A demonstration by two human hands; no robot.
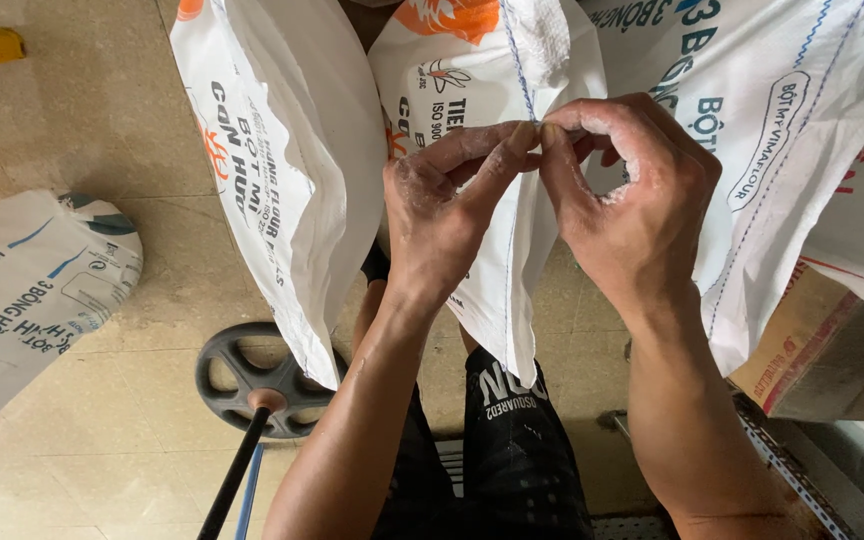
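Across the upper half of the view stand several big white woven flour sacks, printed in orange, black and teal. Widest is the right sack (802, 130), which fills the top right corner and hangs over a brown cardboard box (792, 350). Next comes the left sack (282, 170), sagging towards the tiled floor (102, 120), and between the two is the middle sack (482, 90), with a blue stitched seam (522, 70) running down its face. A further sack (22, 290) lies flat on the floor at the left edge. Below the left sack sits a dark spoked trolley wheel (252, 380) with a black rod leading away from it.

Both forearms rise from the bottom of the frame over dark shorts. The left hand (447, 200), dusted with flour, is narrowed to a pinch, thumb and forefinger closed on the seam thread near the top of the middle sack. The right hand (632, 190) meets it fingertip to fingertip, its own thumb and forefinger nipped on the same thread, the other fingers curled loosely.
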